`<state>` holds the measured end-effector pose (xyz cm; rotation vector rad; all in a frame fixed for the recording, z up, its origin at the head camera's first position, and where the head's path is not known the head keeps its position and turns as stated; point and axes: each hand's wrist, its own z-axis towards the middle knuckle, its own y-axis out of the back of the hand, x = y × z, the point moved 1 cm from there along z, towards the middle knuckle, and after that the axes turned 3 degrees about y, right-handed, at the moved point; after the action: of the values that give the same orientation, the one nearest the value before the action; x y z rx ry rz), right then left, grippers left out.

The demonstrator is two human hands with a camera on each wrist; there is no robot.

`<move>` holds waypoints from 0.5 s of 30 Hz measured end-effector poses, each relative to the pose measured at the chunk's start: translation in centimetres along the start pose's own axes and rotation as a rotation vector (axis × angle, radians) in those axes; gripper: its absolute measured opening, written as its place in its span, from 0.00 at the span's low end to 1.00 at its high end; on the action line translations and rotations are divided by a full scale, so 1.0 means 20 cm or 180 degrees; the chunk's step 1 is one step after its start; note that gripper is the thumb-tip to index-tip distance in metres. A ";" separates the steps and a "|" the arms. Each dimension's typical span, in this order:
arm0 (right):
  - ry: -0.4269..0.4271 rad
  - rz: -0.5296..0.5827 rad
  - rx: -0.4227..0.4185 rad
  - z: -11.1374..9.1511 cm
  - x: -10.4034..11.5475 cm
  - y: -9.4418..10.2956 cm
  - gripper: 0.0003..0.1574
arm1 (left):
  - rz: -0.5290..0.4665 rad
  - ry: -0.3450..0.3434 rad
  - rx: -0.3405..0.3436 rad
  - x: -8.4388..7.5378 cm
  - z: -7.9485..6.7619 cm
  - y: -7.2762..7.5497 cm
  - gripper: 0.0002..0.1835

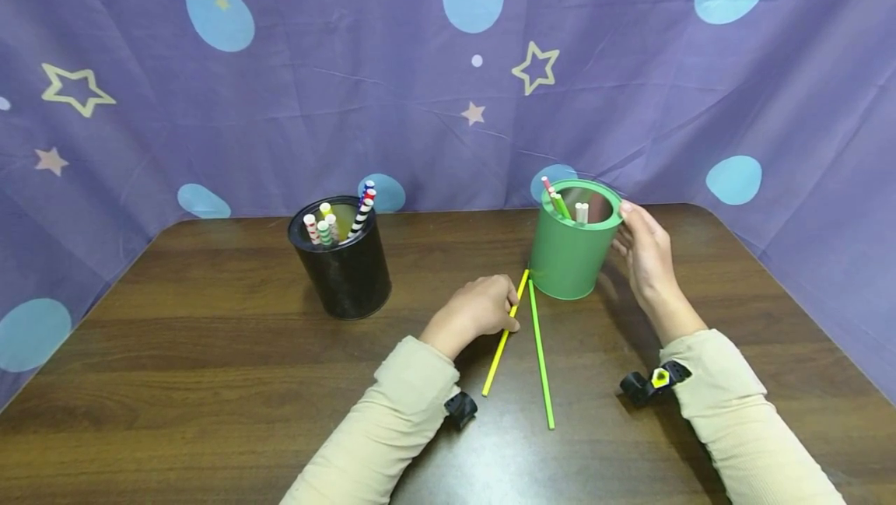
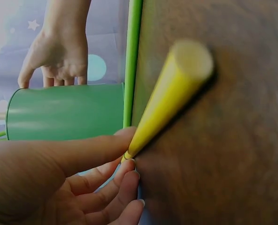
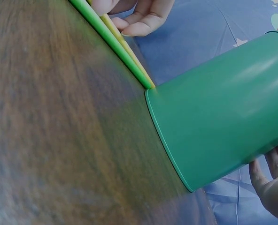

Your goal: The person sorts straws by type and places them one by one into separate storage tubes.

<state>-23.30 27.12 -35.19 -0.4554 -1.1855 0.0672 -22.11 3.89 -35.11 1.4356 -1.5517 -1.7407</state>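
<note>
In the head view my left hand (image 1: pixel 483 306) pinches a thin yellow straw (image 1: pixel 495 369) between thumb and fingers. The straw lies low over the table, its far end close to the foot of a green can (image 1: pixel 570 260). Beside it a bright green straw (image 1: pixel 542 357) lies on the table, also pointing at the can's base. My right hand (image 1: pixel 645 252) holds the upright can at its right side, thumb at the rim and fingers behind. Several straws (image 1: pixel 560 205), among them pink, green and white ones, stand in the can.
Further left a black can (image 1: pixel 350 279) stands upright with several striped straws (image 1: pixel 325 231) in it. All this is on a brown wooden table (image 1: pixel 210 380). A purple curtain (image 1: pixel 315 100) with stars and blue spots hangs behind the table's back edge.
</note>
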 end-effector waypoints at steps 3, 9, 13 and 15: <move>0.0008 0.0005 0.0002 0.00 0.00 0.00 0.14 | -0.0023 -0.0009 -0.0027 0.00 0.00 0.00 0.12; 0.0022 -0.0007 0.0003 0.00 0.00 0.00 0.13 | -0.0090 0.0012 -0.0083 0.01 0.01 0.00 0.13; 0.0026 -0.0030 0.0006 0.00 0.00 0.00 0.12 | -0.0152 0.0103 -0.0124 0.01 0.00 0.00 0.09; 0.0035 -0.0056 0.0005 0.00 0.00 0.00 0.12 | -0.0194 0.0179 -0.0138 0.01 0.00 0.00 0.07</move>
<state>-23.31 27.11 -35.28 -0.4432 -1.1786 0.0505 -22.24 3.72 -35.21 1.5120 -1.4469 -1.7423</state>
